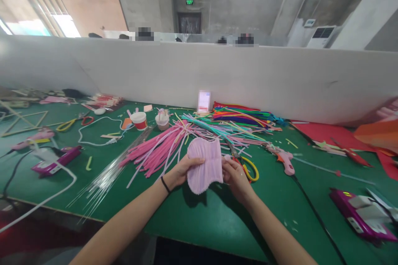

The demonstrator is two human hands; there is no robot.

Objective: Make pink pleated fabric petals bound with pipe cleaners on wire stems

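A lilac, ribbed, fuzzy-edged panel [207, 163], which looks made of pipe cleaners laid side by side, is held up above the green table. My left hand [183, 170] grips its left side, thumb across the front and the other fingers behind. At its right edge, my right hand [234, 177] has its fingertips pinched together against the panel; whether they also hold something small I cannot tell. Yellow-and-red-handled scissors [250, 169] lie just behind my right hand. Pink pipe cleaners [158, 149] spread out beyond my left hand.
A pink glue gun [287, 163] lies to the right, its cord running toward the front edge. Purple power strips [357, 217] sit on both sides. Clear thin sticks [108, 176] lie at left. Behind are a white-and-red tub [139, 121], a lit phone [204, 102] and a white partition [155, 70].
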